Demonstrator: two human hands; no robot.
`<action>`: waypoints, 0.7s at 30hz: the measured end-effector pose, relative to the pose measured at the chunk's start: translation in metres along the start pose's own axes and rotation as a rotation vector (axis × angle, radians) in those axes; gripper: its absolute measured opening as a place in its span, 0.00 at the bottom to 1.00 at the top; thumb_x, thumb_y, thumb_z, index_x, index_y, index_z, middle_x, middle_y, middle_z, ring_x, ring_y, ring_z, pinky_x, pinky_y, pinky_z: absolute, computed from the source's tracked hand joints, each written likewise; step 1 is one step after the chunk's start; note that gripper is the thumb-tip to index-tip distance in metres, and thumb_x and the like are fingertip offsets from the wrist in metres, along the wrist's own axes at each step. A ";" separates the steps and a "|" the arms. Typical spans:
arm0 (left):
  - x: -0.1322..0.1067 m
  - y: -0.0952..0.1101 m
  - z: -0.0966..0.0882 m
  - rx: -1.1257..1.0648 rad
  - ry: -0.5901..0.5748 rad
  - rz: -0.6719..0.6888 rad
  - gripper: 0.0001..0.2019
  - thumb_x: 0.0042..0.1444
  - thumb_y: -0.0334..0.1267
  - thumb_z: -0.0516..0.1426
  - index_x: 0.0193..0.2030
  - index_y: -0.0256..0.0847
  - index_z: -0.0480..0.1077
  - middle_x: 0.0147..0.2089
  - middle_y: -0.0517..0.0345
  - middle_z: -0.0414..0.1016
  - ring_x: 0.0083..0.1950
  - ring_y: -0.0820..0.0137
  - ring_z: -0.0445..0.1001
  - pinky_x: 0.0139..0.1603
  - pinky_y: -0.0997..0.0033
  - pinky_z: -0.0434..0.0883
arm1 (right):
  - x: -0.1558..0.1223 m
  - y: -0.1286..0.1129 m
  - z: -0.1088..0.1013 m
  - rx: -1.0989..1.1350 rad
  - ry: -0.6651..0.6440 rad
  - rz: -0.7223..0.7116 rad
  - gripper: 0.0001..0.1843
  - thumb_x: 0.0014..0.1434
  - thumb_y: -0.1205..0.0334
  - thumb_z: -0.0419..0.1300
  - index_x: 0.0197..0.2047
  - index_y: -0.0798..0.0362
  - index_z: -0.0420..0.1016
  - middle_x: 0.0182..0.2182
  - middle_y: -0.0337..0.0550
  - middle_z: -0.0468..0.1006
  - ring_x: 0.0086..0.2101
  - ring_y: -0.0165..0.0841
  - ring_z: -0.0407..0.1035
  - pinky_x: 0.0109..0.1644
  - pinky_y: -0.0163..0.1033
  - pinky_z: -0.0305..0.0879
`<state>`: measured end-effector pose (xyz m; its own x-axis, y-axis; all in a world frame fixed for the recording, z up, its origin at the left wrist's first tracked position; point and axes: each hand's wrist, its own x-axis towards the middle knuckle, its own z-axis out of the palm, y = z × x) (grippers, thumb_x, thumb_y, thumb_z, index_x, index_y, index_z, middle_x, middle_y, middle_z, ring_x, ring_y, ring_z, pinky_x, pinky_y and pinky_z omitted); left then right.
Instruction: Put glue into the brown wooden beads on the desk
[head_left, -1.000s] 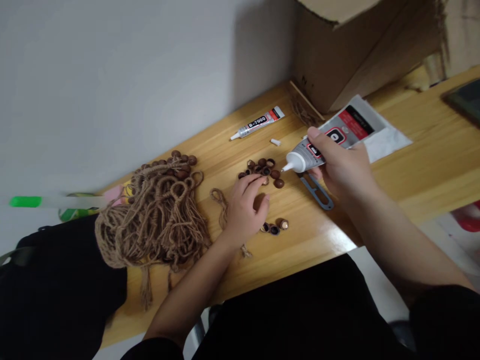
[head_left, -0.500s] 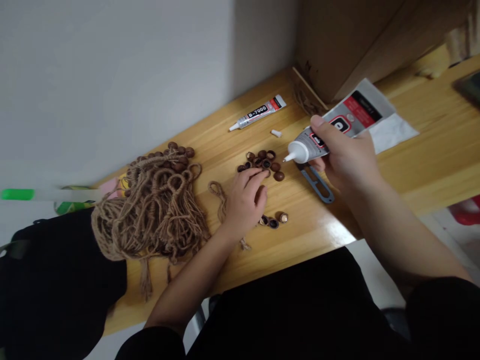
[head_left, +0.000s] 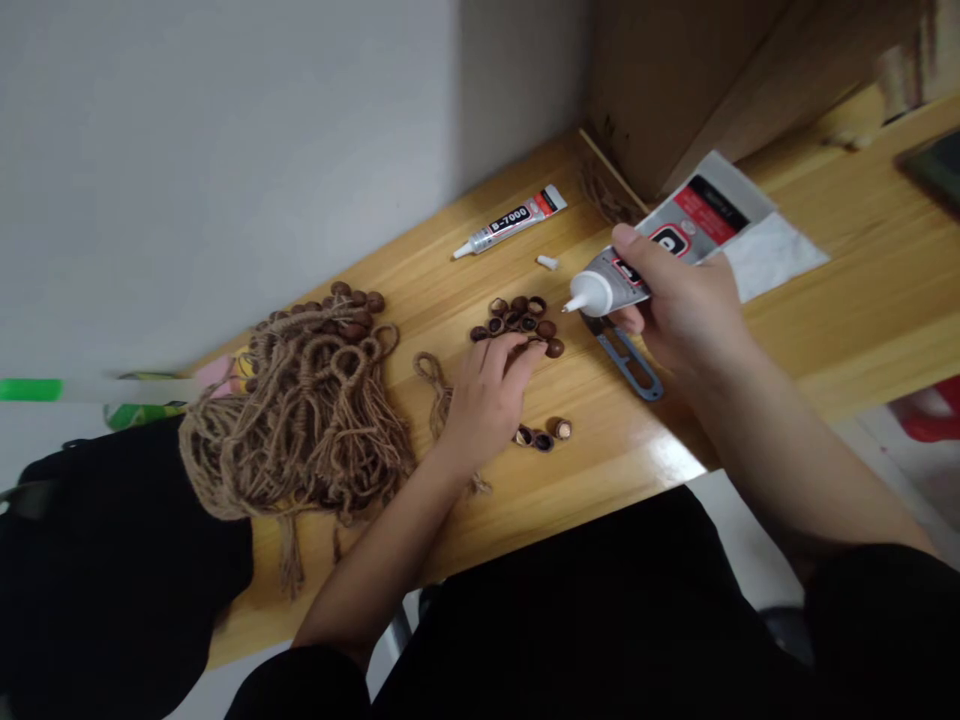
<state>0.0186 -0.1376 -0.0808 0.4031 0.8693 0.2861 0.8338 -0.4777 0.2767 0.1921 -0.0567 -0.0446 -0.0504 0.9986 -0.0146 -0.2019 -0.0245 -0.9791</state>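
Fingers [head_left: 634, 248] of the right hand [head_left: 690, 310] are closing firmly around a large glue tube [head_left: 611, 285]. Its white nozzle is pointing toward 9 o'clock and hovering just beside the pile of brown bead caps [head_left: 517, 318], at the pile's 3 o'clock edge, without touching it. The left hand [head_left: 487, 400] is lying palm down on the wooden table [head_left: 825, 340], reaching toward 1 o'clock. Its fingers [head_left: 514, 358] are stretching loosely over the near edge of the pile, with the tips resting on the caps; whether they are pinching one I cannot tell.

Three loose caps [head_left: 544, 435] are sitting at 4 o'clock from the left hand, just beside its heel. A grey metal tool [head_left: 630, 365] is lying flat under the right hand, at 4 o'clock from the pile. A small white cap [head_left: 547, 262] is lying at 1 o'clock from the pile, and beyond it, near the wall, a small glue tube [head_left: 510, 218] is lying on its side. A grey and red packet [head_left: 709, 200] and a white sheet [head_left: 780, 255] are lying behind the right hand, at its 1 o'clock, close to a cardboard box [head_left: 675, 90]. At 9 o'clock from the left hand a short knotted cord [head_left: 435, 385] is lying near the wrist, and farther that way a big bundle of jute cord [head_left: 307, 420] is spreading over the table edge.
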 end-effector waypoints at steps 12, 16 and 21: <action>0.000 0.009 0.000 0.034 0.000 -0.027 0.18 0.57 0.28 0.51 0.55 0.34 0.65 0.52 0.43 0.67 0.52 0.58 0.66 0.51 0.57 0.66 | -0.002 0.001 0.002 0.004 0.021 0.025 0.20 0.56 0.59 0.60 0.17 0.53 0.57 0.07 0.31 0.58 0.09 0.23 0.51 0.16 0.35 0.41; 0.001 0.010 -0.001 0.011 -0.003 -0.024 0.18 0.58 0.32 0.53 0.55 0.34 0.64 0.53 0.42 0.66 0.53 0.58 0.65 0.51 0.57 0.66 | -0.003 0.001 0.002 -0.008 0.026 0.034 0.21 0.56 0.58 0.60 0.17 0.53 0.57 0.07 0.31 0.58 0.09 0.23 0.51 0.16 0.35 0.41; 0.001 0.007 -0.002 -0.045 -0.016 -0.054 0.17 0.59 0.36 0.54 0.55 0.35 0.64 0.52 0.43 0.66 0.52 0.58 0.66 0.53 0.56 0.65 | -0.004 0.001 0.003 0.012 0.036 0.035 0.20 0.56 0.58 0.60 0.18 0.53 0.56 0.07 0.31 0.58 0.09 0.23 0.51 0.16 0.35 0.40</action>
<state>0.0240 -0.1407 -0.0767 0.3646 0.8956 0.2550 0.8369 -0.4352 0.3320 0.1895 -0.0606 -0.0452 -0.0221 0.9982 -0.0562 -0.2125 -0.0596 -0.9753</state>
